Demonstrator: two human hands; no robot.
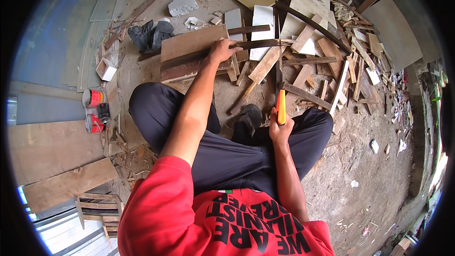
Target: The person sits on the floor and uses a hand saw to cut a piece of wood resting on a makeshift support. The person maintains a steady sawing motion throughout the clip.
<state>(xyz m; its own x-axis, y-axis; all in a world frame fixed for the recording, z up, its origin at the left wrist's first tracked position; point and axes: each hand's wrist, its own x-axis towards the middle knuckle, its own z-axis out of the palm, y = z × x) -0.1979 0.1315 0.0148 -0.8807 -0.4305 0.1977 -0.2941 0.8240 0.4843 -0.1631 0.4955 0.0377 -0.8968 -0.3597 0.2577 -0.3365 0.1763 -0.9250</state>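
Note:
A long dark wooden strip (259,44) lies across a low wooden box (192,41), with its right end sticking out past the box. My left hand (222,50) is closed over the strip near the box's right edge, pressing it down. In my right hand (281,129) is a handsaw (282,106), gripped by its orange-yellow handle. The narrow blade points away from me and crosses the strip close to its right end. From above, the depth of any cut is too small to make out.
Scrap boards and offcuts (303,61) are heaped ahead and to the right. A black plastic bag (150,35) and a pale block (183,4) lie beyond the box. Paint cans (95,97) stand at left, near leaning panels (52,147). My bent knees flank the work.

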